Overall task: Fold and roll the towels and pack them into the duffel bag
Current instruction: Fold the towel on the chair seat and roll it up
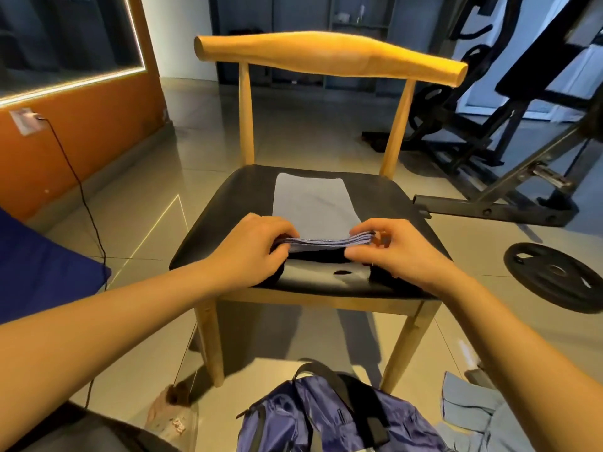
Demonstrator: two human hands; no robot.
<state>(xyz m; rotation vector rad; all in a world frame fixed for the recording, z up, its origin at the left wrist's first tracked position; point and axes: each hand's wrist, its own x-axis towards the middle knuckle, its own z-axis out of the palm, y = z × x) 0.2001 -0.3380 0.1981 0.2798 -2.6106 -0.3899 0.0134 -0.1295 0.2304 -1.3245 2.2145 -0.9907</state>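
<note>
A light blue-grey towel point(313, 200) lies folded into a long strip on the black seat of a wooden chair point(241, 203). Its near end is lifted off the seat and shows several stacked layers. My left hand point(254, 246) pinches the left corner of that end, and my right hand point(398, 246) pinches the right corner. A purple duffel bag point(329, 415) with black straps sits on the floor below the chair, close to me. Another blue-grey towel point(473, 415) lies crumpled on the floor at the lower right.
A black weight plate point(554, 275) lies on the tiled floor to the right, beside a black exercise bench frame point(489, 203). A blue cushion point(39, 265) is at the left. A black cable point(81, 197) runs down the orange wall. A clear plastic bag point(173, 415) lies by the chair leg.
</note>
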